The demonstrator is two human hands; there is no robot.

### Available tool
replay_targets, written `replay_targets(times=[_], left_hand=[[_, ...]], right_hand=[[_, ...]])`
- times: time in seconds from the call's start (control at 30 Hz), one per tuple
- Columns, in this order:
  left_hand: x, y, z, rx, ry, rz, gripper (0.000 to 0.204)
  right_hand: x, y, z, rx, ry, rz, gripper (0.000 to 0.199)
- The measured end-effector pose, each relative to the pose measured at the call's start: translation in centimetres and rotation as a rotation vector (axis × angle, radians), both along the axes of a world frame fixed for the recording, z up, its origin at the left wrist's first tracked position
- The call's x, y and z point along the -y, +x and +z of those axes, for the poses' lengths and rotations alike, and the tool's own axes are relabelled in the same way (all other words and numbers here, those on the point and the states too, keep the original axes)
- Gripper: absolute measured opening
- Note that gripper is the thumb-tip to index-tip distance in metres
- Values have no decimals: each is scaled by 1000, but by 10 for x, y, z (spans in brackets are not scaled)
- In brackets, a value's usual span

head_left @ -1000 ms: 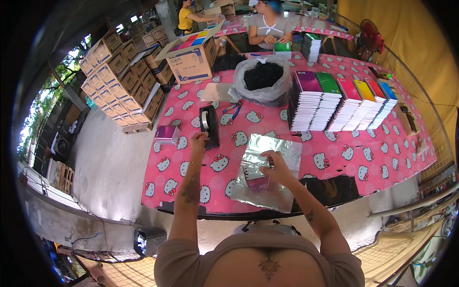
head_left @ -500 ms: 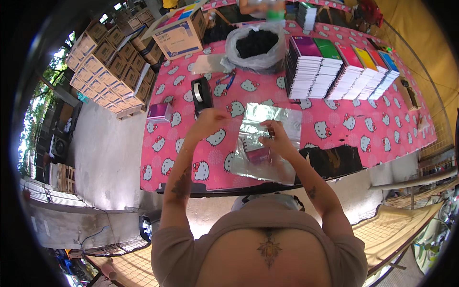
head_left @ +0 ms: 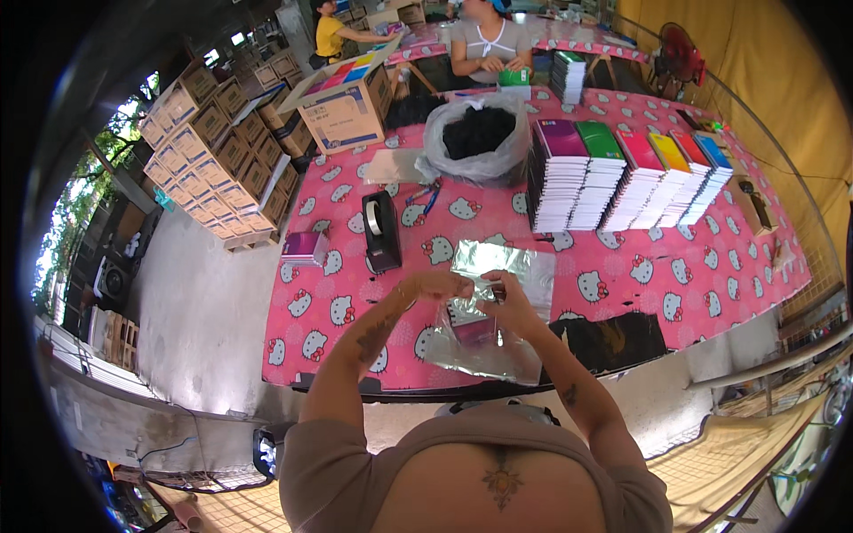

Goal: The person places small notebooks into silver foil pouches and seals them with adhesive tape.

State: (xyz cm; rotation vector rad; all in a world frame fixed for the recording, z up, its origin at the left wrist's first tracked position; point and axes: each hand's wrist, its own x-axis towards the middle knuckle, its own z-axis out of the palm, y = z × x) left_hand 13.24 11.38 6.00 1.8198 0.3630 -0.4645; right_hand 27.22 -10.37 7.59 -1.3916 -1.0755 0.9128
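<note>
Clear shiny plastic bags (head_left: 515, 260) lie in front of me on the table. A small purple notebook (head_left: 474, 332) shows through the plastic. My left hand (head_left: 442, 284) is over the bag's left part, fingers pinched together; whatever is between them is too small to make out. Close beside it, my right hand (head_left: 510, 304) has thumb and fingers closed on a fold of the clear plastic. A black tape dispenser (head_left: 382, 233) with a pale roll stands beyond my left hand.
Stacks of spiral notebooks (head_left: 569, 191) stand at the back right. A bag of black material (head_left: 480, 133) and a cardboard box (head_left: 345, 114) are behind. A small purple notebook stack (head_left: 305, 249) sits at the left. Across the table a co-worker (head_left: 493, 49) handles a green notebook.
My left hand has moved right, from beside the tape dispenser to the plastic near my right hand. The right hand stays at the bag. The view has tilted up, showing two people.
</note>
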Motion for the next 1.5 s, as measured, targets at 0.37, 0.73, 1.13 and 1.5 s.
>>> replay_targets(times=[0.37, 0.73, 1.13, 1.5], left_hand=[[156, -13, 73, 480, 1498, 196, 88], [169, -71, 11, 547, 112, 960, 61], [164, -57, 46, 687, 336, 1006, 32], [-68, -99, -2, 306, 77, 1405, 38]], right_hand=[[39, -11, -81, -705, 79, -418, 21], [58, -28, -15, -1097, -13, 47, 46], [22, 25, 12, -16, 127, 201, 34], [43, -30, 91, 1080, 194, 34, 32]])
